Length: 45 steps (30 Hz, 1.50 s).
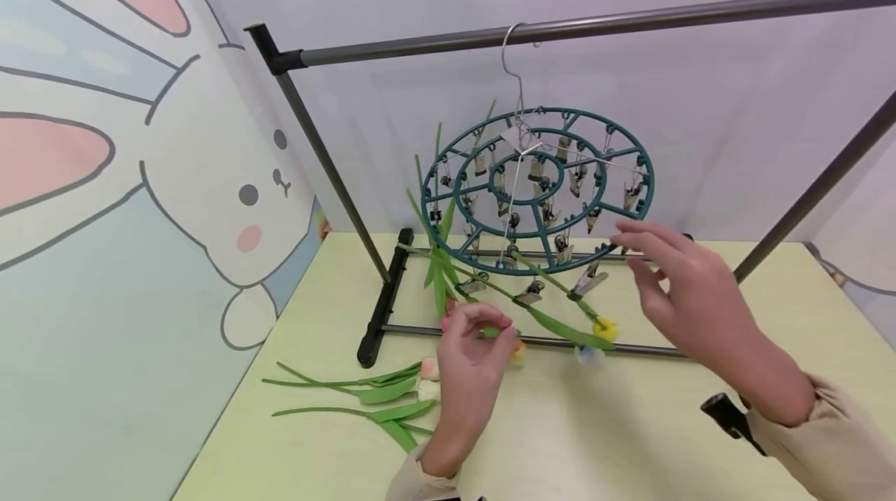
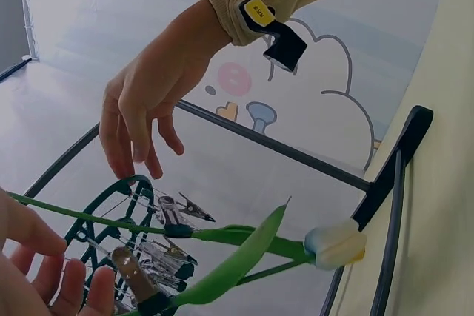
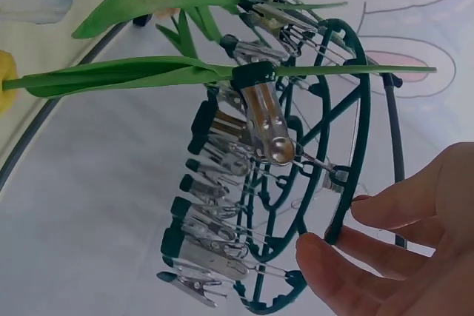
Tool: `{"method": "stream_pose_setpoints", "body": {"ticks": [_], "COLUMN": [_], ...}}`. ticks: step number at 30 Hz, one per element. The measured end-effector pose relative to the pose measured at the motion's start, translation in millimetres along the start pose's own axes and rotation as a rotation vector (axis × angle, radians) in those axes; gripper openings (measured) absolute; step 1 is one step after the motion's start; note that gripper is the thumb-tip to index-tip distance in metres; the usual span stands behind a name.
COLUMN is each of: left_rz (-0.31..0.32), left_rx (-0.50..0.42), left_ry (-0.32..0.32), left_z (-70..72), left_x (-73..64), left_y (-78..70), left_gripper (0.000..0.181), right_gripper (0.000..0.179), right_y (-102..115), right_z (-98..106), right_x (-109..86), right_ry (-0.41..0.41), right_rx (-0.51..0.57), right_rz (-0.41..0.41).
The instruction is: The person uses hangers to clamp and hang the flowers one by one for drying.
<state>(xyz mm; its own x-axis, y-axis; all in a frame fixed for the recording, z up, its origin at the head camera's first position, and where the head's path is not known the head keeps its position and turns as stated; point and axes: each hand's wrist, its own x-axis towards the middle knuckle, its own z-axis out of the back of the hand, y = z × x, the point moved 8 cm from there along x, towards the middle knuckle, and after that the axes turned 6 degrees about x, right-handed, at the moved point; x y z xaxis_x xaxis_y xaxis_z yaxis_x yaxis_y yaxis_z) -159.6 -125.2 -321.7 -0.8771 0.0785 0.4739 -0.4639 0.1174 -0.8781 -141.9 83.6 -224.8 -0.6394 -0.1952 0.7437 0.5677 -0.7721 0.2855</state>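
Observation:
A green round clip hanger (image 1: 539, 271) hangs by its wire hook from the rail, with several metal clips below its rings. My right hand (image 1: 689, 291) is at the hanger's right rim, thumb and fingers loosely on either side of it. My left hand (image 1: 476, 369) is bent in front of the hanger, holding nothing; in the left wrist view its fingers are spread near a clip (image 2: 133, 271). Clips grip the stems of a yellow tulip (image 1: 605, 328) and a pale blue and white tulip (image 2: 335, 243). An orange flower (image 1: 519, 352) is partly hidden behind my left hand.
The dark rail (image 1: 420, 43) tops a metal stand with a black foot (image 1: 371, 341) on the pale table (image 1: 315, 462). Several artificial flowers (image 1: 385, 392) lie at the left. More green stems (image 1: 439, 271) are behind the hanger. A rabbit mural covers the left wall.

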Motion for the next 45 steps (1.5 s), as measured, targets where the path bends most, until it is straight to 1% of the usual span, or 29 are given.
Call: {"method": "stream_pose_setpoints", "body": {"ticks": [2, 4, 6, 8, 11, 13, 14, 16, 18, 22, 23, 27, 30, 34, 40, 45], "left_rz": [-0.004, -0.006, -0.012, -0.012, 0.006, 0.023, 0.03, 0.04, 0.044, 0.067, 0.078, 0.126, 0.168, 0.211, 0.213, 0.222], "left_rx": [0.036, 0.07, 0.096, 0.123, 0.172, 0.199, 0.208, 0.219, 0.236, 0.292, 0.307, 0.363, 0.398, 0.437, 0.498, 0.567], "left_ry": [0.001, 0.004, 0.0, -0.004, -0.013, -0.011, -0.008, 0.001, 0.01, 0.027, 0.033, 0.06, 0.077, 0.09, 0.111, 0.119], "left_z": [4.6, 10.3, 17.3, 24.7, 35.9, 42.3, 45.1, 50.3, 55.3, 65.4, 68.1, 79.7, 87.3, 92.2, 100.1, 113.4], "left_x": [-0.6, -1.1, -1.6, -2.0, -2.6, -3.2, -3.6, -4.4, -5.5, -7.6, -8.1, -10.3, -11.3, -12.8, -15.4, -19.9], "left_y": [-0.3, -0.4, -0.8, -0.3, 2.2, 4.5, 5.7, 7.8, 9.8, 14.4, 15.9, 22.8, 28.4, 33.6, 45.3, 57.5], "left_gripper": [0.015, 0.014, 0.014, 0.014, 0.015, 0.015, 0.015, 0.016, 0.016, 0.019, 0.02, 0.023, 0.027, 0.028, 0.028, 0.026], "right_gripper": [0.035, 0.03, 0.022, 0.02, 0.032, 0.035, 0.036, 0.027, 0.024, 0.045, 0.047, 0.046, 0.045, 0.046, 0.044, 0.045], "right_y": [0.2, 6.8, 20.2, 38.7, 67.2, 81.3, 86.2, 92.7, 93.2, 84.5, 81.3, 71.4, 67.3, 61.8, 51.3, 40.7], "right_z": [7.0, 13.4, 17.6, 17.8, 9.5, -1.6, -8.3, -22.8, -38.0, -59.5, -63.1, -70.3, -69.6, -62.1, -51.9, -44.5], "right_x": [-1.0, -1.8, -1.8, -1.4, 0.2, 0.1, -0.2, -0.7, -1.0, 1.7, 2.7, 4.2, 3.8, 2.2, 0.5, -0.5], "right_ry": [-0.033, -0.077, -0.121, -0.137, -0.105, -0.045, -0.014, 0.044, 0.105, 0.162, 0.172, 0.195, 0.189, 0.164, 0.167, 0.177], "right_rx": [-0.001, 0.017, 0.052, 0.089, 0.16, 0.195, 0.21, 0.22, 0.197, 0.108, 0.083, -0.021, -0.057, -0.072, -0.096, -0.111], "right_rz": [-0.005, 0.012, 0.061, 0.125, 0.221, 0.244, 0.25, 0.253, 0.223, 0.163, 0.147, 0.123, 0.128, 0.135, 0.113, 0.095]}}
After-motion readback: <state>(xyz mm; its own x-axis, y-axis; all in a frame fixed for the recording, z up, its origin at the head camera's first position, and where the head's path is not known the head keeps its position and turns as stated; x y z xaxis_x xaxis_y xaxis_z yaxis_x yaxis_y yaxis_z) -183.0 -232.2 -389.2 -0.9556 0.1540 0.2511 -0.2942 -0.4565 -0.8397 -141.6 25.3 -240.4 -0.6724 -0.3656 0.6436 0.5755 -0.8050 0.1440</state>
